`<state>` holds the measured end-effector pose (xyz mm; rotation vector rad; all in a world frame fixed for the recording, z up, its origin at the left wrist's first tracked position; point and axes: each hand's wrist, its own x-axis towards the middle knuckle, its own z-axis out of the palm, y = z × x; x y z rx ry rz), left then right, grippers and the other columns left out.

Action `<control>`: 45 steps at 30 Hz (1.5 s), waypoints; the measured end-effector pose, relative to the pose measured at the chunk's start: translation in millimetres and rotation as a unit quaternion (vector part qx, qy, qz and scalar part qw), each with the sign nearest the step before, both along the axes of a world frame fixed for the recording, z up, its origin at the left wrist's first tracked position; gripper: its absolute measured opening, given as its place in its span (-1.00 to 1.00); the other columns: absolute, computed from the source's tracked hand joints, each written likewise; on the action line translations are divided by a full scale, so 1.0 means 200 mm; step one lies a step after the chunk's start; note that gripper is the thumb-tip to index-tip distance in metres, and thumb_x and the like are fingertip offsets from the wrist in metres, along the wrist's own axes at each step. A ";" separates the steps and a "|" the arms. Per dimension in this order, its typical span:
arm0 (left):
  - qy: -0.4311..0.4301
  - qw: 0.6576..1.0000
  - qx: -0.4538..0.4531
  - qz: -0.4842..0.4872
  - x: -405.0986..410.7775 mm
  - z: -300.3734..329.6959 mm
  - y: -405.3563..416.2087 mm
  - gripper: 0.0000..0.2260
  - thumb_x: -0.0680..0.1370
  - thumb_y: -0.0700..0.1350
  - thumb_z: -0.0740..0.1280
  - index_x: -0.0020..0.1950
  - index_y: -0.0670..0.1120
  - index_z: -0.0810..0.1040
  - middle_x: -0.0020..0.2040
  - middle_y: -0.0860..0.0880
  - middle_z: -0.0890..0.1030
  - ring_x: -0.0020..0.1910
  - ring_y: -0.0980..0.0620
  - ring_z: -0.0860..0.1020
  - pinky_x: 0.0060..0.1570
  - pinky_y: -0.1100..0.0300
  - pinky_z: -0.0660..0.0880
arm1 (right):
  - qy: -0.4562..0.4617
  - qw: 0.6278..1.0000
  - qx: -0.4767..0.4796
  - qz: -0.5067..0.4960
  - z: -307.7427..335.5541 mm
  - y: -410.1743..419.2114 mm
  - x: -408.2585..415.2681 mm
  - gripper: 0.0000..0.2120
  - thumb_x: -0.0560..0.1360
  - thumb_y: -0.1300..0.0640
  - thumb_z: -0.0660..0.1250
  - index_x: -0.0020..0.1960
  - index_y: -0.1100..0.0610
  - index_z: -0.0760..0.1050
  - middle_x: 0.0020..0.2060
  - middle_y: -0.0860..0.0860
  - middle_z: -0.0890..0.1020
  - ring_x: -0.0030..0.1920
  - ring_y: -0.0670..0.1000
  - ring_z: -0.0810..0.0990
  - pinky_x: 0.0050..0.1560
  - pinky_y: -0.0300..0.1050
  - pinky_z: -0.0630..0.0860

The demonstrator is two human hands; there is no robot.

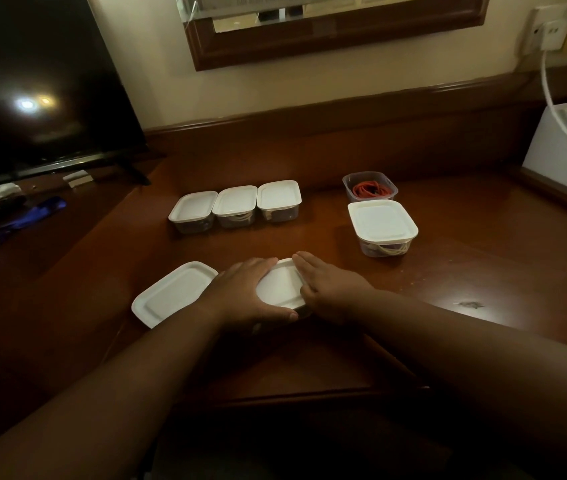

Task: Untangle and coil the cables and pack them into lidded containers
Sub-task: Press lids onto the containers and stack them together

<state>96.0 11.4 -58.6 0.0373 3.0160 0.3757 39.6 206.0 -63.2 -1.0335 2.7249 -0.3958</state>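
Presently both hands press a white lid (280, 287) down onto a small container at the near middle of the desk (448, 271): the left hand (244, 292) lies over its left side with the thumb hooked along the near edge, and the right hand (327, 289) lies flat on the right side, fingers (304, 263) mostly straight. A loose lid (171, 292) lies just beside the left hand. Three lidded containers (235, 206) stand in a row farther back, a larger lidded container (382, 227) to the right, and behind it an open container (369, 187) holds a coiled red cable (370, 189). Uneven pressure could leave one corner unseated, or a cable loop might get pinched under the rim; the contents are hidden.
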 end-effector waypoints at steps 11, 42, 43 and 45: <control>0.000 0.998 0.022 -0.062 0.05 -0.02 -0.02 -0.10 0.33 0.60 -0.02 0.59 0.22 0.01 0.62 0.13 -0.02 0.60 0.12 -0.10 0.54 -0.02 -0.22 | 0.000 0.999 0.033 -0.006 0.01 0.00 -0.05 -0.44 0.68 -0.04 -0.02 0.61 -0.07 -0.17 0.61 0.02 -0.06 0.57 0.12 0.08 0.51 0.15 0.14; 0.207 0.964 0.050 0.159 -0.42 0.07 -0.68 -0.61 0.68 -0.01 0.18 0.51 0.04 0.36 0.58 -0.03 0.23 0.59 -0.09 0.10 0.51 -0.15 -0.04 | 0.010 0.998 0.063 -0.016 -0.09 -0.42 -0.46 -0.36 0.63 -0.21 0.10 0.60 0.05 0.04 0.60 0.09 0.03 0.59 0.13 -0.03 0.53 0.10 -0.03; 0.196 0.966 0.023 0.168 -0.47 0.08 -0.73 -0.61 0.68 -0.02 0.17 0.52 0.05 0.34 0.59 -0.02 0.21 0.59 -0.08 0.07 0.51 -0.16 -0.07 | 0.021 0.997 0.071 -0.019 -0.12 -0.44 -0.48 -0.33 0.62 -0.25 0.07 0.61 0.04 0.00 0.60 0.08 -0.01 0.59 0.12 -0.07 0.54 0.10 -0.07; 0.171 0.971 -0.030 0.162 -0.57 0.10 -0.80 -0.61 0.69 0.00 0.14 0.54 0.09 0.30 0.60 -0.01 0.18 0.60 -0.07 0.05 0.51 -0.21 -0.09 | 0.034 0.996 0.075 -0.023 -0.16 -0.47 -0.53 -0.29 0.60 -0.31 0.02 0.61 0.01 -0.07 0.60 0.06 -0.07 0.59 0.09 -0.13 0.53 0.09 -0.13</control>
